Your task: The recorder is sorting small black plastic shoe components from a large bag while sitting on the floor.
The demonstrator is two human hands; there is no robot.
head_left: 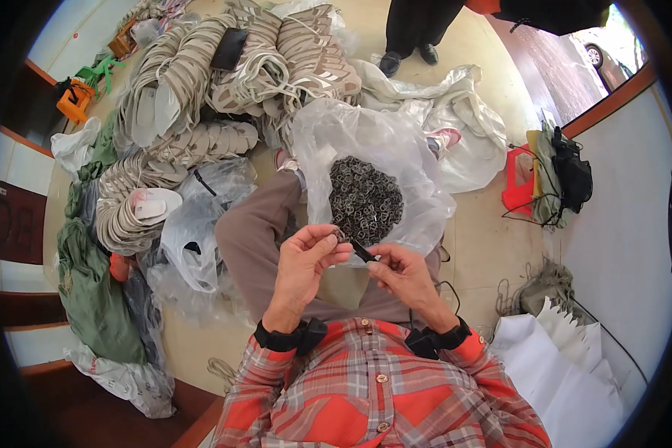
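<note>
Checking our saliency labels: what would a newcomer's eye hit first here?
Likely the heap of dark bits in the clear bag at centre, with the left hand and right hand at its near side. Then the stacked pale soles, upper left, and the red plaid shirt, bottom centre.

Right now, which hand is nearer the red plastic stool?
Right. The right hand is left of the red plastic stool and nearer the body; the left hand is farther left.

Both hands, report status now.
Left hand pinching small piece. Right hand gripping black strip. Dark buckles piled in plastic bag ahead. Nothing visibly blocking.
</note>
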